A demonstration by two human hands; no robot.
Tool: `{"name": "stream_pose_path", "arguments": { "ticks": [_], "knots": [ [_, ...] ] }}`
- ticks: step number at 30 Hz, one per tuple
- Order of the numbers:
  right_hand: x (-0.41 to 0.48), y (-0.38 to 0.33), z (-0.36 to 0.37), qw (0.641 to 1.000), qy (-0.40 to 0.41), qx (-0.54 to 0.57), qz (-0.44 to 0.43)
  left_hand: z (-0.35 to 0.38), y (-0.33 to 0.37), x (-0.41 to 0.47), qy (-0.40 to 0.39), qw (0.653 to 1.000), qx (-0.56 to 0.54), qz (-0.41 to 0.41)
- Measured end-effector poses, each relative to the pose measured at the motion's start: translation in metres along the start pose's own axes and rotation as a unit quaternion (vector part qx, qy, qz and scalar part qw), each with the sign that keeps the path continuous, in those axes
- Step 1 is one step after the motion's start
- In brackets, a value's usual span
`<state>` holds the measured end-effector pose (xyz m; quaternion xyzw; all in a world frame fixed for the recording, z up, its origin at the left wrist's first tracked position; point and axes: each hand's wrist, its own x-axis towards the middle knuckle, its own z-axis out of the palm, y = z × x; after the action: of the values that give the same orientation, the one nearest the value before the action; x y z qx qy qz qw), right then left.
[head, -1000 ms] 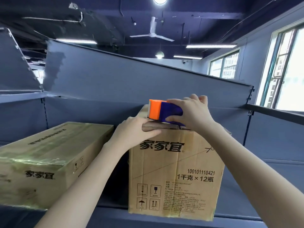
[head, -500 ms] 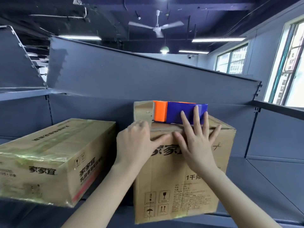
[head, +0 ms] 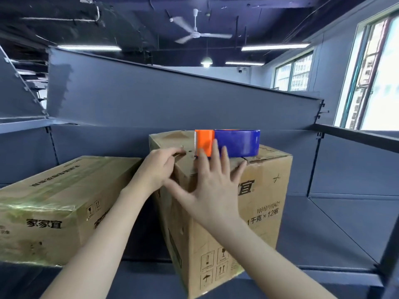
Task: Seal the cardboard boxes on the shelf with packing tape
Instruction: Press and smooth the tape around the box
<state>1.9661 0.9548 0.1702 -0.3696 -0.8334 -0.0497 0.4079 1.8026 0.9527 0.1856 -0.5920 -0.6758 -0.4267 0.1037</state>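
Tape dispenser (head: 237, 143) atop box (head: 269, 223). Right hand (head: 211, 188) flat on front face, grip wide. Left hand (head: 157, 169) at top corner, grip blurred: cannot tell.

We see matt brown corrugated cardboard on the tall upright box (head: 259, 212), its top edge creased and rough. The low cardboard box on the left (head: 64, 190) shines under glossy clear tape. The orange-and-blue plastic tape dispenser (head: 235, 143) looks smooth and glossy, the grey-blue metal shelf (head: 334, 223) matt.
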Motion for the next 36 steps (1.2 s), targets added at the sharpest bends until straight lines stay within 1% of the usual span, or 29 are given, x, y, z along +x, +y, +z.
{"name": "stream_pose_path", "arguments": {
  "ticks": [2,5,6,7,10,12,15,17,21,24,26,27,29,30,31,33,34,35,36],
  "knots": [
    [-0.004,-0.002,0.0,1.0,-0.007,-0.014,-0.015,0.003,-0.001,-0.003,0.024,1.0,-0.016,0.002],
    [-0.008,0.019,-0.008,0.998,0.025,0.037,-0.053,0.001,0.005,-0.011,0.059,0.996,0.01,0.073],
    [-0.007,0.031,-0.014,0.995,0.02,0.063,-0.069,-0.001,0.009,-0.013,0.063,0.993,0.02,0.102],
    [-0.004,0.046,-0.021,0.992,-0.002,0.096,-0.086,-0.003,0.014,-0.015,0.055,0.99,0.024,0.127],
    [0.011,0.099,-0.045,0.973,-0.085,0.165,-0.137,-0.007,0.026,-0.015,-0.014,0.987,0.025,0.16],
    [0.018,0.127,-0.055,0.978,-0.09,0.15,-0.109,-0.007,0.028,-0.01,-0.027,0.983,0.07,0.17],
    [0.024,0.142,-0.052,0.995,-0.037,0.076,-0.047,-0.002,0.032,-0.001,-0.018,0.973,0.151,0.172],
    [0.027,0.138,-0.044,0.998,-0.027,0.022,-0.046,0.008,0.037,0.004,-0.023,0.972,0.173,0.159],
    [0.031,0.139,-0.034,0.998,-0.001,-0.051,-0.047,0.031,0.052,0.006,0.026,0.958,0.222,0.179],
    [0.033,0.159,-0.04,0.998,-0.005,-0.024,-0.064,0.041,0.061,0.002,0.067,0.953,0.207,0.211],
    [0.037,0.172,-0.05,0.997,-0.036,0.025,-0.07,0.044,0.07,0.002,0.082,0.947,0.206,0.234],
    [0.04,0.178,-0.056,0.994,-0.065,0.059,-0.069,0.044,0.076,0.003,0.076,0.949,0.206,0.227],
    [0.048,0.187,-0.068,0.982,-0.117,0.14,-0.051,0.042,0.092,0.011,0.04,0.964,0.202,0.17],
    [0.054,0.192,-0.072,0.978,-0.119,0.168,-0.035,0.042,0.098,0.018,0.014,0.972,0.189,0.136],
    [0.062,0.197,-0.074,0.979,-0.102,0.178,-0.021,0.044,0.105,0.026,-0.015,0.982,0.156,0.104],
    [0.083,0.207,-0.071,0.991,-0.044,0.124,0.003,0.051,0.118,0.043,-0.077,0.995,0.038,0.049],
    [0.094,0.211,-0.068,0.996,-0.033,0.083,0.015,0.057,0.125,0.051,-0.097,0.995,-0.016,0.027],
    [0.106,0.213,-0.064,0.997,-0.048,0.053,0.019,0.063,0.132,0.058,-0.107,0.993,-0.05,0.009],
    [0.118,0.214,-0.06,0.996,-0.081,0.04,0.017,0.069,0.136,0.065,-0.113,0.991,-0.069,-0.006]
  ]
}}
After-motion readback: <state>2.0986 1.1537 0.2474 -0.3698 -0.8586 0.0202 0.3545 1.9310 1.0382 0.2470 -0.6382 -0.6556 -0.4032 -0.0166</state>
